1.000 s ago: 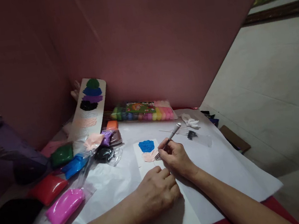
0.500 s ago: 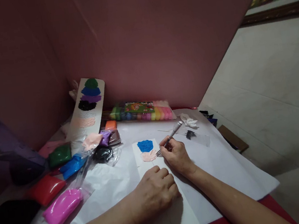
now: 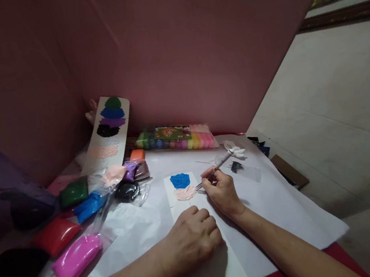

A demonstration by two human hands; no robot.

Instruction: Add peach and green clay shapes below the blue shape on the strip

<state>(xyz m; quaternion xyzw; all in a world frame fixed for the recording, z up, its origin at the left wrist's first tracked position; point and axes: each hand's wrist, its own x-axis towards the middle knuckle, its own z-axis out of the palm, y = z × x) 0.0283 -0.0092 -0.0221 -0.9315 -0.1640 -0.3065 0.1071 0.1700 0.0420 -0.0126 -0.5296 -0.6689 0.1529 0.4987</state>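
Observation:
My right hand [image 3: 223, 192] grips a metal fork [image 3: 221, 162] with a ridged handle, its tines by the right edge of a textured pale peach clay patch [image 3: 186, 193]. Just above that patch, a textured blue clay patch [image 3: 180, 181] is stuck on the same long white card strip [image 3: 176, 210]. My left hand [image 3: 195, 235] lies across the strip nearer to me, with fingers curled and closed; whatever is under them is hidden.
A card with several coloured patches [image 3: 122, 142] leans at the back left. Bagged clay, including a pink packet [image 3: 78, 260] and a black packet [image 3: 127, 192], lies left. A long multicoloured clay pack [image 3: 178, 138] is by the wall; a clear bag [image 3: 250, 174] lies right.
My right hand and the fork have shifted slightly right, drawing the tines from the peach patch to its edge. The fork handle tilts lower. My left hand stays in place.

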